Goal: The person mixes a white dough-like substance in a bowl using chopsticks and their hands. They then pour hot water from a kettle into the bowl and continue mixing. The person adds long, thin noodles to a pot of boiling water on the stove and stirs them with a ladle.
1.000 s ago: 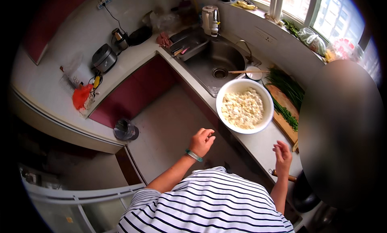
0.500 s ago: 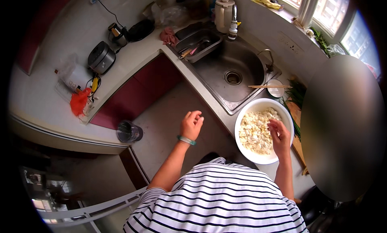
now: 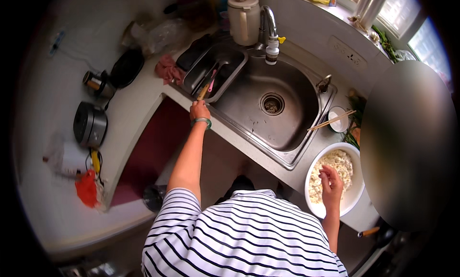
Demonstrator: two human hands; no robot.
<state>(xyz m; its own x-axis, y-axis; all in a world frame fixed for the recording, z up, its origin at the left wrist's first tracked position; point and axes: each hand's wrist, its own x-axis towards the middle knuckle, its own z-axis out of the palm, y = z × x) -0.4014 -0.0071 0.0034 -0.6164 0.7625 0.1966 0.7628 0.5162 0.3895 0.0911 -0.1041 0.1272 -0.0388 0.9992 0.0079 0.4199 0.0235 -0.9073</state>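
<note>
My left hand [image 3: 199, 110], with a green bangle on the wrist, is stretched forward to a metal tray [image 3: 229, 62] of utensils left of the sink. Its fingers close around a wooden utensil handle [image 3: 205, 89] that sticks out of the tray. My right hand [image 3: 331, 182] hovers over the near side of a white bowl [image 3: 355, 194] filled with chopped white food [image 3: 335, 164]. The fingers are loosely apart and hold nothing. The bowl stands on the counter to the right of the sink.
A steel sink [image 3: 287, 121] with a faucet [image 3: 270, 33] lies between my hands, with a white kettle [image 3: 243, 18] behind it. A small dish with chopsticks [image 3: 338, 120] and greens [image 3: 353, 135] sit beyond the bowl. A pot [image 3: 90, 126], a black pan [image 3: 127, 66] and a pink cloth [image 3: 167, 69] line the left counter.
My left hand has reached forward from the counter edge to the utensil tray and taken the wooden handle. My right hand went from the counter to the bowl and stays over it.
</note>
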